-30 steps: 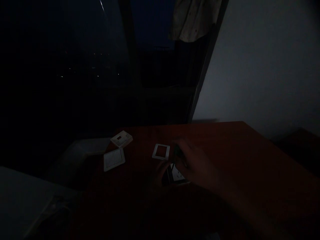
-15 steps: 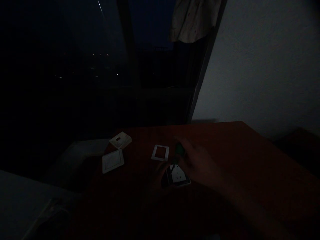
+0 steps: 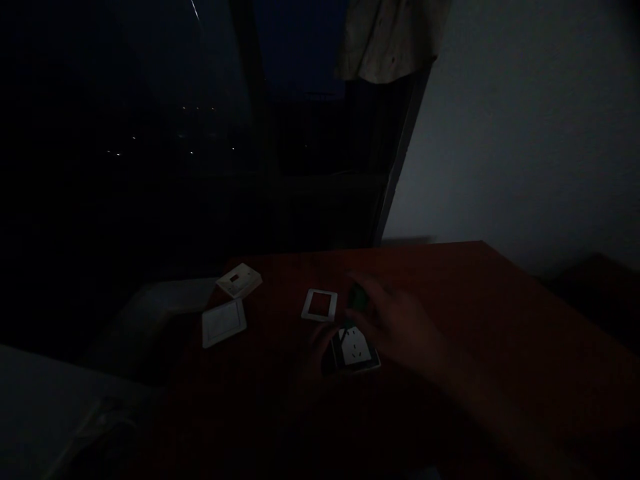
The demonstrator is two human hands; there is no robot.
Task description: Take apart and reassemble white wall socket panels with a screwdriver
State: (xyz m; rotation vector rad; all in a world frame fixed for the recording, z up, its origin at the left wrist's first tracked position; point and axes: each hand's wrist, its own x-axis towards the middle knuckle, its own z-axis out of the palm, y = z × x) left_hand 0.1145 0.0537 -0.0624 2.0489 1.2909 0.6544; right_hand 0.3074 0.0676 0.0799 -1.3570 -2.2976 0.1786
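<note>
In dim light, a wall socket (image 3: 356, 348) with a white face and dark border lies on the reddish table. My right hand (image 3: 395, 317) is closed around the green handle of a screwdriver (image 3: 358, 297); its shaft points down at the socket's upper left part. Along the socket's left side is my left hand (image 3: 320, 347), fingers curved against its edge, most of the hand lost in shadow. A white square frame (image 3: 320, 305) lies flat just beyond the hands.
At the table's left edge are a white plate (image 3: 225, 323) and a pale box (image 3: 239, 281) with a dark square on top. Behind the table (image 3: 440, 267) stand a dark window and a hanging curtain (image 3: 393, 43). A pale wall (image 3: 520, 133) rises at the right.
The view has shifted very slightly. Both hands stay at the socket, and the screwdriver keeps nearly the same place, with the right hand a little changed around its handle.
</note>
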